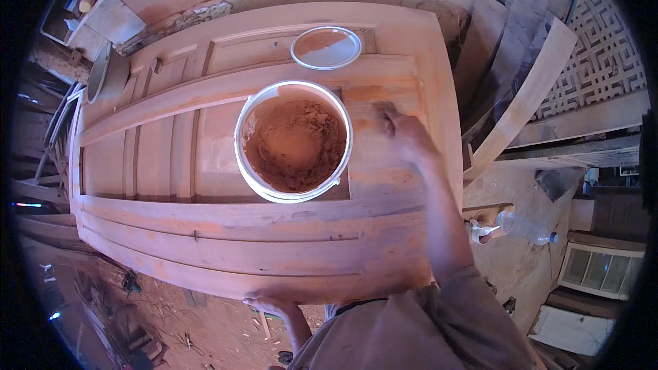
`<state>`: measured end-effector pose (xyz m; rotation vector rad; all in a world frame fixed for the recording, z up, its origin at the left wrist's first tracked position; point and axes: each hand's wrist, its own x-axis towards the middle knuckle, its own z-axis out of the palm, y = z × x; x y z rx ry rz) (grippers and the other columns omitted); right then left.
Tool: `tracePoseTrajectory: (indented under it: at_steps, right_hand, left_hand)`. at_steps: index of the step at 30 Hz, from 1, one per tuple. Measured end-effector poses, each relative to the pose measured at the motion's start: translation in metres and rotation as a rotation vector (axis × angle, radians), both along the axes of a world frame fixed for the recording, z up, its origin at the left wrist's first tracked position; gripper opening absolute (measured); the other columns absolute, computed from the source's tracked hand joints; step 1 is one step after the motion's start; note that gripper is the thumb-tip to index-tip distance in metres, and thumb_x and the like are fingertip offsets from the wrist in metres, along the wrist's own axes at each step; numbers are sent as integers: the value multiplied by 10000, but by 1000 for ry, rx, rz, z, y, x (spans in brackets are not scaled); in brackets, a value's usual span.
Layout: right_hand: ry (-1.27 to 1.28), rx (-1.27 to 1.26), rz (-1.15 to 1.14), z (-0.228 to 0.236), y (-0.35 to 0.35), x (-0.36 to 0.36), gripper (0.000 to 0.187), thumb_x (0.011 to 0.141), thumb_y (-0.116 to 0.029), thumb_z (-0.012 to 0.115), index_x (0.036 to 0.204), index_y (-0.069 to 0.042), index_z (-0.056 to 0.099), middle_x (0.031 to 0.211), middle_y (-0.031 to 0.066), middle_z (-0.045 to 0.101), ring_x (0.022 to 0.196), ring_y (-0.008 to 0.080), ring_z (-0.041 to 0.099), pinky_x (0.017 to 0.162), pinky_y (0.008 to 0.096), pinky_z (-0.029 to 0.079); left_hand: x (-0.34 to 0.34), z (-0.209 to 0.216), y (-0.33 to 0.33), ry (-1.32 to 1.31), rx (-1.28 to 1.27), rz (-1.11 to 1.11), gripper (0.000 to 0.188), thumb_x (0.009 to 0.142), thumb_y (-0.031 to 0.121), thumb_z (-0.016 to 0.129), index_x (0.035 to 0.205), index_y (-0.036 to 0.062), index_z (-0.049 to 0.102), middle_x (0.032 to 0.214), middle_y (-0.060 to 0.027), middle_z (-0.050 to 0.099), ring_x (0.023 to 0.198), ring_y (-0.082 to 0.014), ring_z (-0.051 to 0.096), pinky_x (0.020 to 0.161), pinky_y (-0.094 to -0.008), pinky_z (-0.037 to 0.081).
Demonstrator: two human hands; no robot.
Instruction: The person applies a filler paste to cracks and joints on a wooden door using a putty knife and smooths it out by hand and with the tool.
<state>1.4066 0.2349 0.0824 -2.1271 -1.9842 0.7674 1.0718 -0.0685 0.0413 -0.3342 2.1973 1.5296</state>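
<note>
A large panelled wooden door [301, 216] lies flat before me, smeared with reddish-brown filler at its right end. On it stands a white bucket [245, 164] with crumbly reddish-brown paste [295, 140] inside. My right hand [410, 138], blurred by motion, is over the door's right end, to the right of the bucket. It is closed on a small dark flat piece [385, 111], too smeared to name exactly. My left hand [273, 304] rests at the door's near edge with its fingers stretched out, holding nothing. Beyond the bucket lies a round lid [326, 48] with paste on it.
A grey bowl-like container [110, 74] sits at the door's far left corner. Wooden boards [528, 103] and a lattice panel [595, 55] lean at the right. A clear plastic bottle [531, 227] lies at lower right. Scraps and tools litter the floor [171, 301].
</note>
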Motion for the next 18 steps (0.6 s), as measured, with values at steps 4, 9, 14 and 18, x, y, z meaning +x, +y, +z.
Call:
tracePoseTrajectory:
  at_steps: [4,9,14,18]
  right_hand:
    - [58,185,334,32,44,4,375,985,-155,496,1352,-100,545,1025,221,666,952,363,665,840,466,522]
    - [-11,145,721,23,103,8,381,944,-146,540,1322,-171,582,1238,138,646,1093,354,621,930,468,502]
    - [-188,-88,761,58,107,-22,387,913,-132,558,1293,-186,610,1242,111,642,1109,346,613,955,458,500]
    - [-229,-81,805,37,115,-8,371,902,-174,587,1270,-198,625,1207,119,646,1096,345,617,936,466,504]
  left_hand:
    - [-1,0,2,-12,80,56,777,1042,572,177,1514,-41,252,1504,-275,334,1336,-387,405,1157,-515,333]
    - [-24,-44,-27,-22,128,29,796,1039,585,170,1534,-35,211,1529,-279,301,1383,-379,360,1177,-502,302]
    - [-14,-28,-16,-22,90,44,812,1039,587,151,1521,-63,222,1515,-295,311,1373,-380,376,1183,-499,300]
    - [-8,-19,-8,-15,78,40,815,1039,586,144,1518,-68,224,1512,-299,310,1373,-378,373,1189,-498,294]
